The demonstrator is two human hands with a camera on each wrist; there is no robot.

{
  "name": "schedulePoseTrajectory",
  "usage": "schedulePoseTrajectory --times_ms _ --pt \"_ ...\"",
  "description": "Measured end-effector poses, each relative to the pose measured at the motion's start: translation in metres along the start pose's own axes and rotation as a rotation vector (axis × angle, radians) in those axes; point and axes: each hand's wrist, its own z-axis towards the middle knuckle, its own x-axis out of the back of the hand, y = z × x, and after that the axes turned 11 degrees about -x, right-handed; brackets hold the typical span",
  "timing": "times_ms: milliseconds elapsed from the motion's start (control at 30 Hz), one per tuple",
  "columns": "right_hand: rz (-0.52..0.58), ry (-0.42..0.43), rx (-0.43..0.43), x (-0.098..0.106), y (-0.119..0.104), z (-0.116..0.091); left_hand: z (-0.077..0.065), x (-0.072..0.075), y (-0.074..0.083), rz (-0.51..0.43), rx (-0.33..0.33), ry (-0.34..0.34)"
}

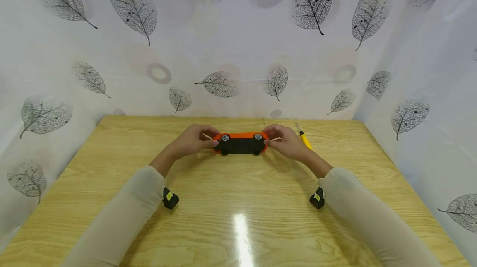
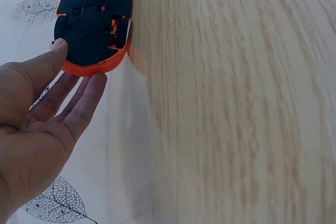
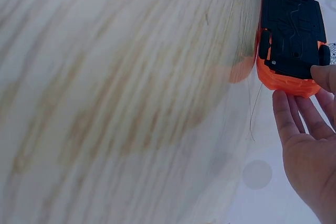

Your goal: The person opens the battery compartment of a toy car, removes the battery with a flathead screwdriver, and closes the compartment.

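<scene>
An orange toy car (image 1: pixel 241 145) is tipped on its side near the back of the table, its black underside facing me. My left hand (image 1: pixel 191 139) pinches its left end; in the left wrist view the thumb lies on the black base (image 2: pixel 94 19) and the fingers are behind the orange bumper. At the other end my right hand (image 1: pixel 288 143) pinches the car between thumb and fingers, as the right wrist view of the underside (image 3: pixel 294 24) also shows. Two silver-rimmed wheels (image 1: pixel 258 136) face up. Behind my right wrist lies a yellow-handled screwdriver (image 1: pixel 305 139), partly hidden.
The wooden table (image 1: pixel 208 225) ends at a pale curtain (image 1: pixel 238 51) with leaf prints behind the car. Black wrist devices (image 1: pixel 170 199) hang at both sleeves. A thin wire or hair (image 3: pixel 255 111) sticks out beside the car in the right wrist view.
</scene>
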Motion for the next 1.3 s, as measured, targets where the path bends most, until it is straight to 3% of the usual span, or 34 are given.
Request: schedulePoseTrajectory --times_ms 600,967,1133,1300 --pt "0.098 -0.025 0.005 0.001 -0.003 -0.002 -0.003 0.002 0.0 -0.071 0.054 0.015" --pt "0.132 -0.028 0.018 -0.001 0.0 -0.001 -0.003 -0.002 0.002 -0.101 0.055 0.07" --pt "0.117 -0.003 0.008 0.0 -0.006 -0.001 -0.003 0.001 0.001 -0.065 0.056 0.099" --pt "0.085 0.018 -0.021 0.0 -0.011 0.0 -0.001 0.003 0.0 -0.108 0.079 0.149"
